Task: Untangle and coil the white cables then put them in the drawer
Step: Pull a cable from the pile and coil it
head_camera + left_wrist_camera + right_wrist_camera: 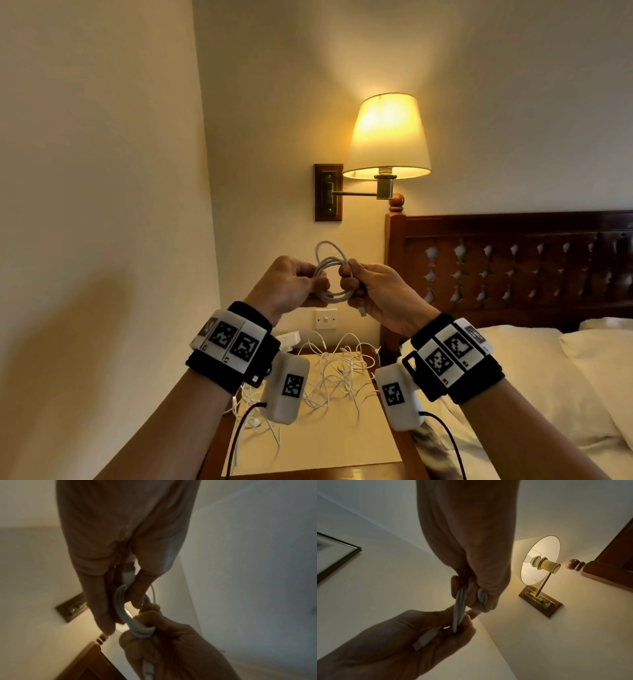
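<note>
White coiled cable (330,274) | both hands pinching it (mid-air) | loose cables (337,377) on nightstand (342,445)

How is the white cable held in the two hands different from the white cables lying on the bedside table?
The held cable is wound into a neat round coil; the table cables lie in a loose tangle. The held cable is up in the air, gripped by the left hand and right hand; the table cables rest untouched on the bedside table. All are thin and white.
</note>
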